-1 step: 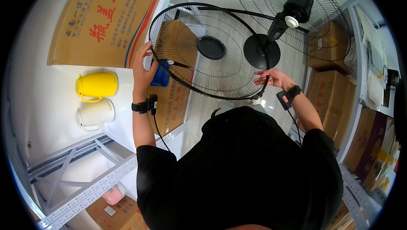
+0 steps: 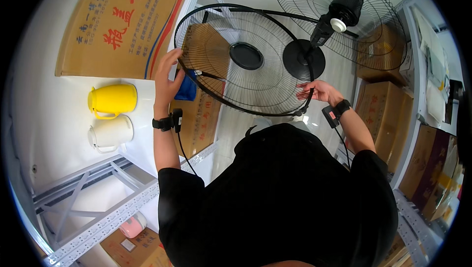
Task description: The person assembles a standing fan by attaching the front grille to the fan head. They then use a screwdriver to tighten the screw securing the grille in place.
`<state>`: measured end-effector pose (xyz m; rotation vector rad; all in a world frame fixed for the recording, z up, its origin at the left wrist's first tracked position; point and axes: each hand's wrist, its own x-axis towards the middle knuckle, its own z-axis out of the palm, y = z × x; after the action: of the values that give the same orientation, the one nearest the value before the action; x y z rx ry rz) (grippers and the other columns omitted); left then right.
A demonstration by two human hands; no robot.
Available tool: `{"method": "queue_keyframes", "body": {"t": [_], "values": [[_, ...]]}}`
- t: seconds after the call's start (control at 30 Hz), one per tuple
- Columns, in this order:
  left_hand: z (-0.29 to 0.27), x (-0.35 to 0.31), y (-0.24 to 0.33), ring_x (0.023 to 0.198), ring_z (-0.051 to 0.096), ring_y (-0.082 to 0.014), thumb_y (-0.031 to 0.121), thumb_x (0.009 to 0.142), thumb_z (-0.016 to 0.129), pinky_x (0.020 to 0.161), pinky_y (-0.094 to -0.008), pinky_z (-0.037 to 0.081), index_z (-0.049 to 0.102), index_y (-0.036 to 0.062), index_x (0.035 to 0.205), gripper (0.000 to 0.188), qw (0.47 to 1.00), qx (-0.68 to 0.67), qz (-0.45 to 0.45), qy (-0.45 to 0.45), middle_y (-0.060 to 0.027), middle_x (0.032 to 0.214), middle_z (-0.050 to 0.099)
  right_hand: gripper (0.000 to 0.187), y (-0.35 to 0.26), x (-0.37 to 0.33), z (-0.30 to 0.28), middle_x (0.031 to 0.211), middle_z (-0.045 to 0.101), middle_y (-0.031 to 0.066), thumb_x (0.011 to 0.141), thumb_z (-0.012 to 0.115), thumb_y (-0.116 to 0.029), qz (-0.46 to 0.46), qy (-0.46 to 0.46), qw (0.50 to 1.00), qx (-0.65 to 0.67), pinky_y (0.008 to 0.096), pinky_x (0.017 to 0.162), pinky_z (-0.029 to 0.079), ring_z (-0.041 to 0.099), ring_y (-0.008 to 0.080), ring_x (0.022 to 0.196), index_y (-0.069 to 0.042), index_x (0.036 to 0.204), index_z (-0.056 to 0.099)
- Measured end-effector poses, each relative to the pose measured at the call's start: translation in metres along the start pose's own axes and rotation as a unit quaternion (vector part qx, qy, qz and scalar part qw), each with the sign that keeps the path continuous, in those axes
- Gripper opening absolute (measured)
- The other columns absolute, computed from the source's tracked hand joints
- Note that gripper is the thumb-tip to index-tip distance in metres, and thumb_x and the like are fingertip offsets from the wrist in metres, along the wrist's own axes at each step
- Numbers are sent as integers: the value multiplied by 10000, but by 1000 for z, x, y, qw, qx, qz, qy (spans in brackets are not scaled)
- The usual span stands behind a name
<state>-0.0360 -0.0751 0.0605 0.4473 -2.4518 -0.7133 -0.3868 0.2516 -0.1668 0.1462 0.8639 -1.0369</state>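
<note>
A round black wire fan grille point(image 2: 246, 56) with a solid centre disc is held out before me between both hands. My left hand point(image 2: 167, 77) has its fingers and thumb curved round the left rim. My right hand point(image 2: 320, 92) grips the right rim, its fingertips reaching inside the edge. Just beyond stands a black pedestal fan point(image 2: 344, 6), with its rear wire cage spread at the upper right and its round base point(image 2: 297, 68) on the floor, partly behind the grille's rim.
A large cardboard box point(image 2: 118, 26), a yellow jug point(image 2: 114, 98) and a white jug point(image 2: 114, 132) are on the left shelf. Below the grille lie a blue item point(image 2: 186, 89) and another carton point(image 2: 196, 124). Boxes point(image 2: 381, 114) and shelving stand at right.
The grille has shifted very slightly to the right, along with my hands. Both hands keep their places on its rim.
</note>
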Motion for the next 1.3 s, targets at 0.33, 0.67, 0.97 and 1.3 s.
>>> {"method": "queue_keyframes", "body": {"t": [0.33,0.67,0.97,1.3], "values": [[-26,53,59,1033,557,-245,69,623,768,901,-417,418,701,99,897,284,950,151,174,-211,12,970,672,471,11,-27,-25,983,644,265,821,528,26,36,3,999,-14,445,920,529,645,346,999,92,1281,452],[-15,71,75,901,572,-281,124,695,745,796,-380,451,664,65,890,219,906,4,174,-386,-77,855,627,461,23,-21,-45,956,651,248,813,560,-18,51,3,997,-54,433,892,532,669,316,898,73,1261,493],[-10,77,95,803,553,-270,149,752,712,701,-356,430,652,82,924,194,906,2,195,-375,-62,822,607,446,21,-32,-35,699,583,128,795,565,-10,54,12,996,-66,339,735,528,590,194,648,137,1205,475],[-1,96,114,690,585,-269,134,758,725,600,-337,430,610,60,868,176,841,-59,126,-523,-76,756,622,487,23,-43,-37,615,489,60,763,536,11,96,15,995,-29,248,577,427,468,148,541,182,1210,448]]}}
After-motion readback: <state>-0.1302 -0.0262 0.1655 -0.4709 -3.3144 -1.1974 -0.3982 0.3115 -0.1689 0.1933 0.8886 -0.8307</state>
